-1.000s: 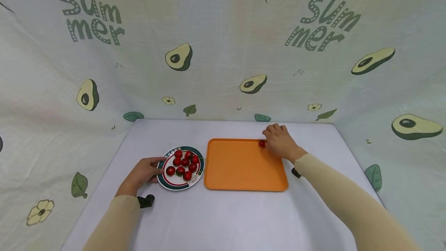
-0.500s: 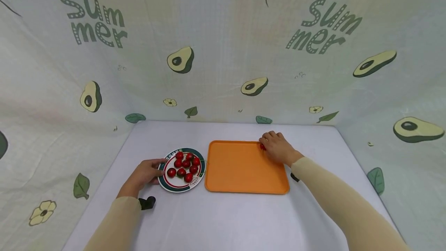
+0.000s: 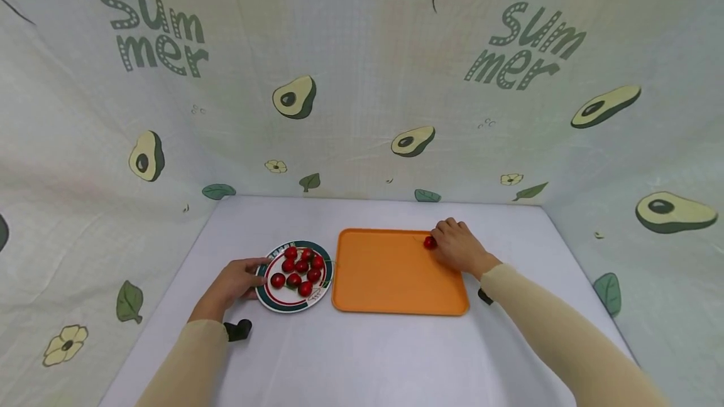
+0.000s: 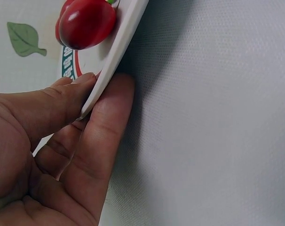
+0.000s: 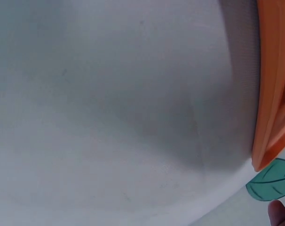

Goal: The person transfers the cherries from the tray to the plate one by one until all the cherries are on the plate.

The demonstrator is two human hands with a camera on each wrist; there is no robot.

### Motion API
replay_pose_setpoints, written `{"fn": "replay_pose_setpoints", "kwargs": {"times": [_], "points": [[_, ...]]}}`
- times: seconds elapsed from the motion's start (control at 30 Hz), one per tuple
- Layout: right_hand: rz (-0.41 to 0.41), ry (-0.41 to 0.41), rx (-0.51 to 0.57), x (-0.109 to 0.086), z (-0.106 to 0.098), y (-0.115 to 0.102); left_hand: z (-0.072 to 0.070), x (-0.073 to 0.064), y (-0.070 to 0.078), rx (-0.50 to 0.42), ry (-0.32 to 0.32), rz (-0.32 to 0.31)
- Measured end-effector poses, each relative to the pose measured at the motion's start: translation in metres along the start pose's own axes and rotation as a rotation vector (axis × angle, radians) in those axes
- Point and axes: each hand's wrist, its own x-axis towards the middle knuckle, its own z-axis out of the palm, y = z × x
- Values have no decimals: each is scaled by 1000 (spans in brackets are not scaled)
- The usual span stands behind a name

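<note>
A white plate (image 3: 283,302) with a dark green patterned rim bears several red cherries (image 3: 301,265) with thin stems. My left hand (image 3: 236,278) pinches its left rim; in the left wrist view the thumb (image 4: 58,106) lies on the rim and fingers (image 4: 105,127) are underneath. An orange rectangular tray (image 3: 390,275) lies right of the plate. By its far right corner a single cherry (image 3: 430,242) sits against the fingertips of my right hand (image 3: 460,247), almost wholly uncovered. Only bits of that hand's fingertips (image 5: 279,214) enter the right wrist view, apart from each other.
A white cloth covers the table (image 3: 351,363). Behind and beside it hangs a pale curtain (image 3: 351,49) printed with avocados, leaves and lettering. The tray's raised orange edge (image 5: 269,84) runs along the right of the right wrist view.
My right hand has come slightly nearer and to the right, off the cherry, which now shows more fully with its stem turned leftward. The left hand keeps its hold on the plate.
</note>
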Motion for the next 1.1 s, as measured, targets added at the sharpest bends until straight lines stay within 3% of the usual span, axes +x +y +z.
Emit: {"fn": "replay_pose_setpoints", "kwargs": {"times": [0.2, 0.53, 0.87, 1.1], "points": [[7, 30, 22, 0, 4, -6, 0, 2, -3, -6, -3, -5], [41, -3, 32, 10, 12, -10, -1, 2, -4, -7, 9, 2], [109, -14, 61, 6, 7, -14, 0, 2, -2, -8, -2, -10], [109, -6, 41, 8, 11, -12, 0, 1, 0, -2, 9, -13]]}}
